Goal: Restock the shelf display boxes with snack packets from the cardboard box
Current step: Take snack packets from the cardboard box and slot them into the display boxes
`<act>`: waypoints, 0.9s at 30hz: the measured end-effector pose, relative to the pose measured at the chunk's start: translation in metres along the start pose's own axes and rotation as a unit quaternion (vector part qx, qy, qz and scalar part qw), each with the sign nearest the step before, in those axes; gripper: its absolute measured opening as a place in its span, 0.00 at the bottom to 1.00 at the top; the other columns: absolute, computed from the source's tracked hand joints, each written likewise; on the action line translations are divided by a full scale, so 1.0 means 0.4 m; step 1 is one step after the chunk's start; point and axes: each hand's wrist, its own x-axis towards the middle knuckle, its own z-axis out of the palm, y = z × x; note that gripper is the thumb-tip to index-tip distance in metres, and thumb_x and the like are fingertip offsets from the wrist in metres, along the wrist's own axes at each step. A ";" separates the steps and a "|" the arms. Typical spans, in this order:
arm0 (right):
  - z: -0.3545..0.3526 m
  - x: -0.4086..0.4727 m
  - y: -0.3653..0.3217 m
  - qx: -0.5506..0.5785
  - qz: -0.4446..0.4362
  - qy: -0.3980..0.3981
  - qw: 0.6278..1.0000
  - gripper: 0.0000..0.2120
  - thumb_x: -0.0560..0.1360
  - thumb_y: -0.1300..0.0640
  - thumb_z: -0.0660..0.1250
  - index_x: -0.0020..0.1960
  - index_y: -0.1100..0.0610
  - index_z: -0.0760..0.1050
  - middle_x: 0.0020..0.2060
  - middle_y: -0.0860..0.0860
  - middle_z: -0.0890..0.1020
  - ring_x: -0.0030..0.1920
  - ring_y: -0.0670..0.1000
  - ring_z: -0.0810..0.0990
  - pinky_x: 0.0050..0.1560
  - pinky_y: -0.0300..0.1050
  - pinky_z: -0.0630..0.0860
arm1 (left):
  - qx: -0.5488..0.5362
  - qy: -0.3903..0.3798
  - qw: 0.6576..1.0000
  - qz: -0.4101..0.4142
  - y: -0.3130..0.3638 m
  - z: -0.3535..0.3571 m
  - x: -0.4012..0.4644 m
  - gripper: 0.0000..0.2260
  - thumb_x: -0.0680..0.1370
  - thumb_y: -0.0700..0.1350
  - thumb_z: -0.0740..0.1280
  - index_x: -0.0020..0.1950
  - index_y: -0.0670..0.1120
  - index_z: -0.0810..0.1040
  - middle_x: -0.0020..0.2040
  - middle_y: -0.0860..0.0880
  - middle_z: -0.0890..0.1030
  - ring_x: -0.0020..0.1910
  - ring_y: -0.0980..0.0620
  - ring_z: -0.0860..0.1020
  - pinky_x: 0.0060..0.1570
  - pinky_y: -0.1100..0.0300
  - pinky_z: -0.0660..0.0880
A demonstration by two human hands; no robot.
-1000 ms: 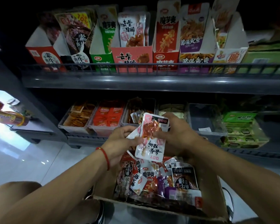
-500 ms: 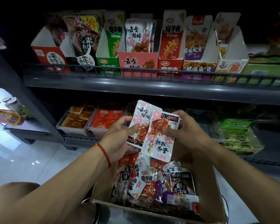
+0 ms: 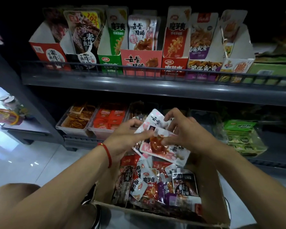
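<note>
Above the cardboard box (image 3: 211,217) on pale floor, left hand (image 3: 122,139) and right hand (image 3: 188,131) pinch white-pink packets (image 3: 163,149), long axis running toward the shelf (image 3: 155,86).

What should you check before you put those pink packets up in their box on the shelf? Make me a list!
1. Both hands grip the pink-and-white packets: left hand and right hand pinch them. Ok.
2. Packets squared into one neat stack: they are fanned apart. Not ok.
3. Matching pink display box found on the upper shelf. Ok.
4. Room in that box: packets already stand in it; depth behind is hidden. Cannot tell.
5. Cardboard box sits below the hands, with more packets inside. Ok.
</note>
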 end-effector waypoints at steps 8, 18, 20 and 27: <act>-0.015 0.003 0.020 -0.070 -0.039 0.144 0.986 0.35 0.64 0.33 0.75 0.64 0.46 0.68 0.59 0.44 0.73 0.59 0.46 0.72 0.61 0.48 0.74 | 0.005 -0.025 1.000 -0.012 -0.011 0.021 0.000 0.22 0.70 0.27 0.76 0.60 0.43 0.79 0.56 0.37 0.83 0.53 0.39 0.85 0.52 0.46 0.83; -0.088 -0.037 0.036 0.237 0.086 0.032 0.967 0.15 0.74 0.55 0.75 0.58 0.54 0.76 0.46 0.47 0.88 0.43 0.51 0.87 0.36 0.48 0.81 | 0.014 -0.077 0.996 0.033 0.033 0.043 -0.010 0.29 0.71 0.23 0.71 0.65 0.49 0.75 0.55 0.42 0.85 0.52 0.42 0.86 0.54 0.38 0.82; -0.096 -0.037 0.029 0.218 0.078 0.044 0.972 0.10 0.75 0.54 0.74 0.54 0.54 0.77 0.44 0.46 0.87 0.42 0.50 0.87 0.36 0.48 0.81 | 0.059 -0.092 0.992 0.058 0.041 0.047 -0.014 0.30 0.72 0.25 0.73 0.65 0.53 0.74 0.55 0.43 0.85 0.51 0.43 0.86 0.51 0.39 0.83; -0.115 -0.049 0.004 0.140 0.071 0.041 0.987 0.10 0.76 0.48 0.72 0.52 0.52 0.76 0.45 0.46 0.87 0.43 0.48 0.86 0.38 0.52 0.84 | 0.190 -0.131 0.965 0.126 0.079 0.032 -0.018 0.27 0.75 0.33 0.74 0.63 0.59 0.70 0.55 0.46 0.84 0.51 0.43 0.86 0.44 0.40 0.84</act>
